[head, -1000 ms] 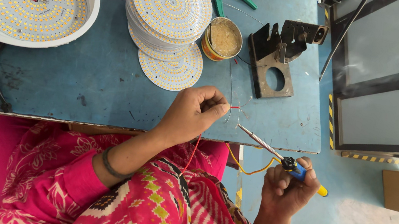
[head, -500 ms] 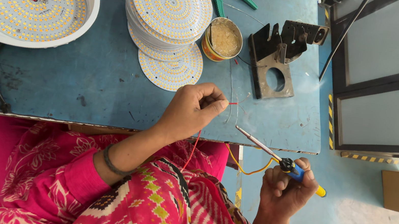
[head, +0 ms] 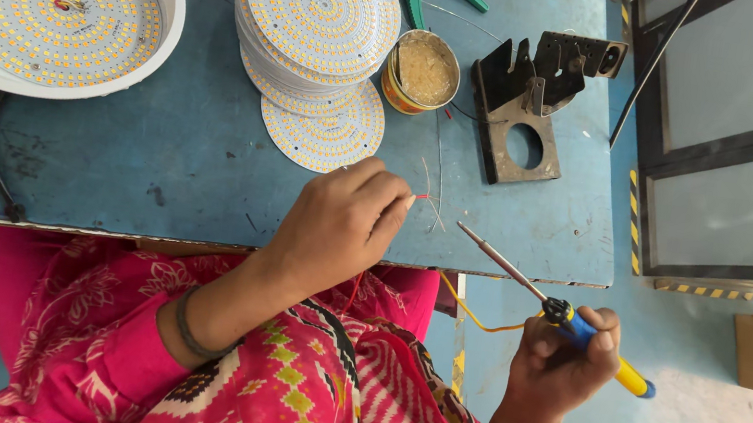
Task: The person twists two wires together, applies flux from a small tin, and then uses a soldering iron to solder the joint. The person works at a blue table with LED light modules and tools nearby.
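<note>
At the upper left of the frame a round white lamp housing with a disc of yellow LED dots (head: 55, 0) sits on the blue worktable (head: 160, 164). Right of it, at top centre, lies a stack of round white LED boards (head: 319, 25), then a small open tin of yellowish paste (head: 424, 72) and a black metal stand with a round hole (head: 530, 115). At centre, the left hand (head: 336, 226) pinches a thin red wire (head: 419, 197) between closed fingertips, just above the table's near edge. At lower right, the right hand (head: 566, 358) is wrapped tight around a soldering iron with a blue and yellow handle (head: 566, 314), its metal tip pointing up-left toward the wire, still apart from it.
</note>
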